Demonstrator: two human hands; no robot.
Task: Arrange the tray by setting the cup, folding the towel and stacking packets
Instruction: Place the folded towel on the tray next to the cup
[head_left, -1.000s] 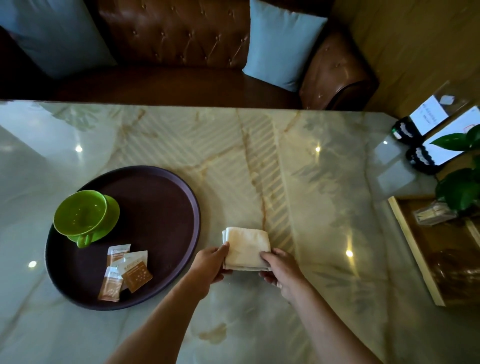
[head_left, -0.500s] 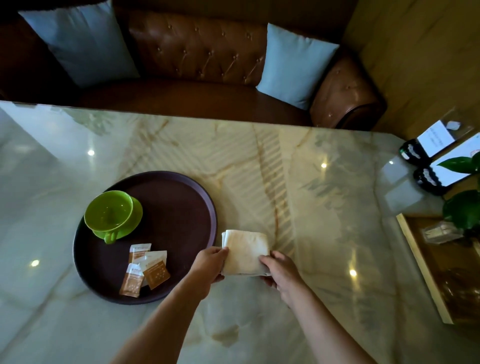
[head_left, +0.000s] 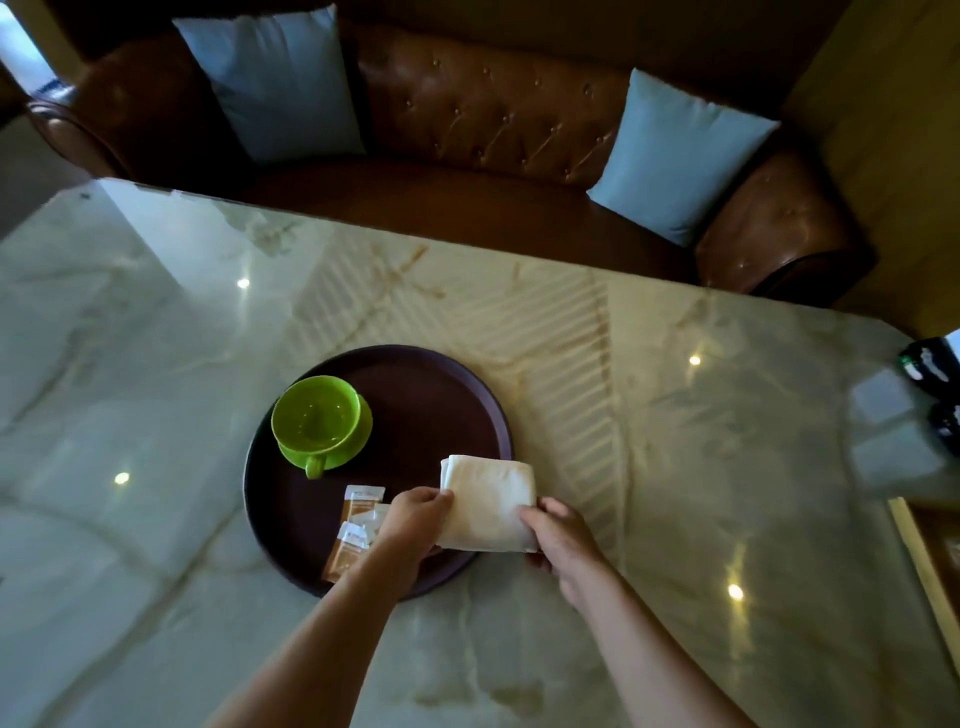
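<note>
Both hands are on the folded towel (head_left: 488, 501) — the left hand (head_left: 410, 519) pinches its near-left edge and the right hand (head_left: 561, 535) grips its near-right corner, so each is closed on cloth rather than spread. From the head view, the only one there is, the towel is a neat cream square hanging over the right rim of the round dark tray (head_left: 467, 395); I cannot tell whether it is resting or just lifted clear. The green cup (head_left: 317, 418) sits upright on its saucer at the tray's left, and the packets (head_left: 358, 530) lie loosely overlapped near the front, partly behind the left wrist. To my eye the folding is done and the placing is in hand — next the towel needs carrying inward and setting flat on the bare right part, clear of cup and packets. The packets look not yet squared into a stack.
</note>
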